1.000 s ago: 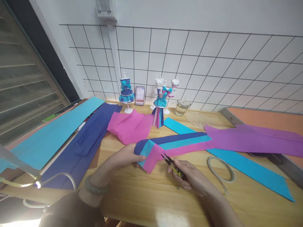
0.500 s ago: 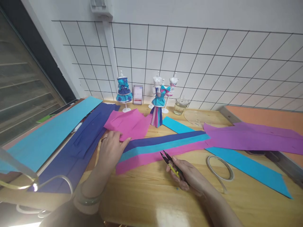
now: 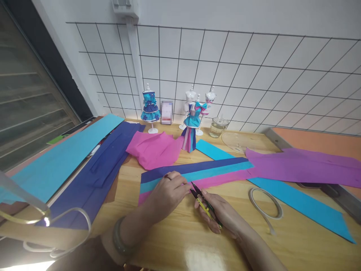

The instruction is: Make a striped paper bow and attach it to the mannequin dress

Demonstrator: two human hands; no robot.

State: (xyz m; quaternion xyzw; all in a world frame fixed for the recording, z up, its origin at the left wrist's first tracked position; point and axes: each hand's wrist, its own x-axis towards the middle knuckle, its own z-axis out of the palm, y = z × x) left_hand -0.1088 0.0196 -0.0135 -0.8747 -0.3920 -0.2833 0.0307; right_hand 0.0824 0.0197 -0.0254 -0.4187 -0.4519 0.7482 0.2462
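My right hand (image 3: 217, 212) grips a pair of black and yellow thread snips (image 3: 205, 207), blades apart and pointing up and left. Close to the blade tips, my left hand (image 3: 169, 192) has its thumb and fingers drawn together over the striped fabric strip (image 3: 217, 174). Whatever those fingertips pinch is too small to make out. Navy, turquoise and pink bands run along the strip, which lies flat on the wooden table (image 3: 169, 241). Its right end meets a purple fabric piece (image 3: 299, 165). My left hand and wrist cover part of the strip's left half.
Behind the strip lies crumpled pink fabric (image 3: 155, 148). Small dressed mannequins (image 3: 150, 109) and a glass cup (image 3: 218, 127) stand along the wall. Blue and navy fabric (image 3: 96, 173) spreads at left. A tape roll (image 3: 265, 203) rests beside a blue strip (image 3: 304, 205) at right.
My left hand has moved right from the strip's left end to the snips' tips, its fingers now drawn together. My right hand stays nearly in place with the snips.
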